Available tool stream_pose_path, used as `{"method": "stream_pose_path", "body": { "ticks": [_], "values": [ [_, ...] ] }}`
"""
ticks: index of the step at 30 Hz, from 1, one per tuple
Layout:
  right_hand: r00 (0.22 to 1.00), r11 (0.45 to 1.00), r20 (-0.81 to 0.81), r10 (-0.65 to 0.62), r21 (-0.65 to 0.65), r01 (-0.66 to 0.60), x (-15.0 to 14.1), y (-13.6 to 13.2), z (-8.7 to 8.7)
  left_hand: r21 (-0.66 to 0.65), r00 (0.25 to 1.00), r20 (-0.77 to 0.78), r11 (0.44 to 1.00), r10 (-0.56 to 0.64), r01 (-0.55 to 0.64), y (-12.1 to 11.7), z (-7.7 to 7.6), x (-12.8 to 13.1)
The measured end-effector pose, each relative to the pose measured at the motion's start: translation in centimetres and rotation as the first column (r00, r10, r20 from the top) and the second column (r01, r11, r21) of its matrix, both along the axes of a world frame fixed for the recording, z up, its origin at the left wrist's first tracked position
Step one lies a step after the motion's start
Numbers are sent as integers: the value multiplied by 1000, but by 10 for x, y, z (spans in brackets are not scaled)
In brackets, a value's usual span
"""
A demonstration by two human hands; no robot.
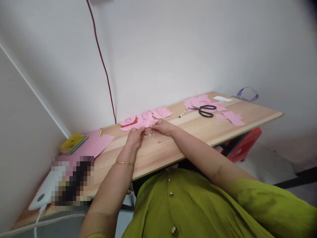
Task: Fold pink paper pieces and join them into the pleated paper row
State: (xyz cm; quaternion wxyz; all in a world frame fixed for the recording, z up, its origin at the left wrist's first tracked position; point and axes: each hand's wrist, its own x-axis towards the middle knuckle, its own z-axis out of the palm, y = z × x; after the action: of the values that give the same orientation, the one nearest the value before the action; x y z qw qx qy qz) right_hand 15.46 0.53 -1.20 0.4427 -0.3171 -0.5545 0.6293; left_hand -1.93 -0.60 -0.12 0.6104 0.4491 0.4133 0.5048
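Observation:
My left hand (136, 136) and my right hand (162, 127) meet over the middle of the wooden table. Between them a piece of pink paper (150, 123) is pinched by thumbs and fingers, partly covered by the hands. Just beyond lie pink paper pieces with jagged cut edges and markings (161, 112). One of these, a pink piece with a red strip (128, 122), rests to the left. Black-handled scissors (212, 107) lie partly open to the right, with a pen (184, 112) beside them.
Further right are plain pink paper pieces (233, 118), a white item (222, 99) and a purple strap (253, 96). Leftward lie pink sheets (92, 142), a yellow pack (71, 142), a pencil (100, 133) and a white corded device (41, 198). A red stool (244, 144) stands under the table.

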Motion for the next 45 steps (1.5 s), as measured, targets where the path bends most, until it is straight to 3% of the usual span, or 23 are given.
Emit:
{"method": "stream_pose_path", "body": {
  "ticks": [5,11,16,23,25,29,32,35,39,42,45],
  "values": [
    [997,997,11,-77,-1,78,1,4,-2,-66,995,57,995,79,-75,1,3,-4],
    [977,981,92,-192,48,188,5,6,-6,-52,976,147,986,162,-156,-1,5,0],
    [967,977,153,-204,99,191,3,1,-2,-76,961,239,990,136,-121,-5,8,6],
    [967,969,156,-200,180,172,-1,3,-3,-28,942,291,985,170,-169,-5,10,10],
    [942,927,134,-307,265,264,1,4,-1,3,948,277,987,156,-164,-5,10,9],
    [828,751,51,-559,455,479,5,2,8,45,957,251,986,142,-158,-5,9,8],
    [780,650,47,-624,585,485,3,-2,14,62,963,226,984,146,-164,-4,6,7],
    [765,572,82,-638,716,400,-1,-6,15,75,966,211,983,149,-169,-3,4,6],
    [756,570,214,-619,785,244,-3,-6,13,90,976,186,988,110,-128,-3,2,5],
    [744,589,269,-612,783,201,-3,-5,11,112,986,149,989,79,-96,-4,2,6],
    [782,616,272,-560,768,174,-4,-6,10,143,990,121,985,76,-93,-5,2,7]
  ]
}}
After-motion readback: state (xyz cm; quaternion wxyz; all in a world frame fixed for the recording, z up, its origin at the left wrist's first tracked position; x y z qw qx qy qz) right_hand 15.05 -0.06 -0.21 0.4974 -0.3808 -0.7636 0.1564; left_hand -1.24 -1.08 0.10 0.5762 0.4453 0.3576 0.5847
